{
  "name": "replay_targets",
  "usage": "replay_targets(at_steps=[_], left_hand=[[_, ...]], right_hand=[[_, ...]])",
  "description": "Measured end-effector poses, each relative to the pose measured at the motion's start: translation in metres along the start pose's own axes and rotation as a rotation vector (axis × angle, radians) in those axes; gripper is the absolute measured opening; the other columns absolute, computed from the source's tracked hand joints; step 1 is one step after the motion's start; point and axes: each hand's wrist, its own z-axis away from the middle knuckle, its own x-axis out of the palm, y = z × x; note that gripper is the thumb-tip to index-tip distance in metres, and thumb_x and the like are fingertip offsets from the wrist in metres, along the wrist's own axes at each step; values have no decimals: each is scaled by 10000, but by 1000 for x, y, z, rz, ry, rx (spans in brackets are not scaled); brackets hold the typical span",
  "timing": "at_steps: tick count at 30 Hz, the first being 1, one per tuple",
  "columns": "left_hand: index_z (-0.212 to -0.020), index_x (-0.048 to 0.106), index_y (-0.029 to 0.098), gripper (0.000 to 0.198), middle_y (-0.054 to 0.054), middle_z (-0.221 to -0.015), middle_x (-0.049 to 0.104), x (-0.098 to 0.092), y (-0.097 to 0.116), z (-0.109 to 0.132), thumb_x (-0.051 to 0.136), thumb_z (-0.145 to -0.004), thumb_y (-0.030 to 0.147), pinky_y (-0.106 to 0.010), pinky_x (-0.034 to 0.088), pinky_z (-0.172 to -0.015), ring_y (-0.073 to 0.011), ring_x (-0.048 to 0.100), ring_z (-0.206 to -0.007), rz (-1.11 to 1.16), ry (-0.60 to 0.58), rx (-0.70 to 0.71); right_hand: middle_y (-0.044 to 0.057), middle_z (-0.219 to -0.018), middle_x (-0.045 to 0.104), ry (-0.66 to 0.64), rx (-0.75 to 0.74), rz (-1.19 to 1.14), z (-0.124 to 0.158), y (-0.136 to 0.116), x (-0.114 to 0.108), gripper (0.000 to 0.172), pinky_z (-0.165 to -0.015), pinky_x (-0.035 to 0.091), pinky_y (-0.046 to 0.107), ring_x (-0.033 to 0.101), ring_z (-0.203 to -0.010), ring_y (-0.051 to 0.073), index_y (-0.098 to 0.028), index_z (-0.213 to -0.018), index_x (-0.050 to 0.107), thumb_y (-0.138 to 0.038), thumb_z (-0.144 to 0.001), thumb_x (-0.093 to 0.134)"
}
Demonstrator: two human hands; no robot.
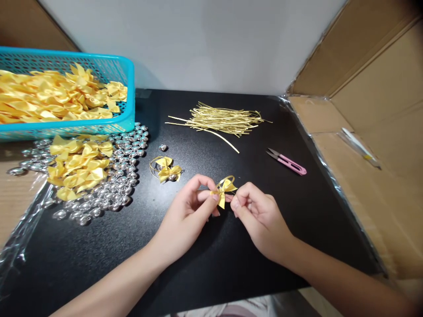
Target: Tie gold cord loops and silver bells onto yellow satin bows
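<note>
A yellow ribbon bow (224,189) with a loop of gold cord is pinched between the thumb and fingers of my left hand (194,204). Just to its right, my right hand (259,211) is closed in a pinch beside the bow; what lies between its fingertips is too small to make out. Two more yellow bows (170,170) with gold cord and silver beads lie on the black table (198,281), up and left of my left hand. A single silver bead (163,148) rests behind them.
At the upper left stands a blue basket (130,94) of yellow bows. Before it, loose bows (81,167) lie among many silver beads (99,200). Gold cords (228,120) are heaped at the back, pink snips (287,163) lie right, and a white-handled tool (360,147) rests on cardboard.
</note>
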Motion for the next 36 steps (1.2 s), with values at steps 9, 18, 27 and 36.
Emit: replay_targets(at_steps=[9,18,27,36], left_hand=[[-878,497,216,141,74,-638,638,3,4,-1,637,-877,232,-149,401,-551,-67,552,-590,71,-3,10],[-928,566,219,126,38,-771,685,0,-1,3,669,-859,243,-190,420,-636,-97,599,-703,-55,38,52],[-875,584,196,77,38,-690,648,2,6,2,646,-857,237,-193,428,-604,-92,552,-616,-39,58,49],[-859,584,195,133,40,-676,659,3,4,1,703,-807,222,-188,413,-588,-89,549,-590,-16,97,27]], right_hand=[[-75,-582,379,-4,-18,-34,0,1,0,233,-482,279,219,326,-501,79,-221,-717,394,-186,-934,471],[-78,-572,361,8,-10,-65,0,-1,0,226,-477,269,219,316,-497,80,-222,-713,392,-171,-918,473],[-74,-570,375,8,24,-66,0,-1,-1,226,-471,263,214,316,-494,78,-218,-714,397,-201,-926,472],[-53,-608,424,-5,15,-65,0,0,-2,226,-520,308,232,381,-548,94,-217,-713,402,-194,-923,482]])
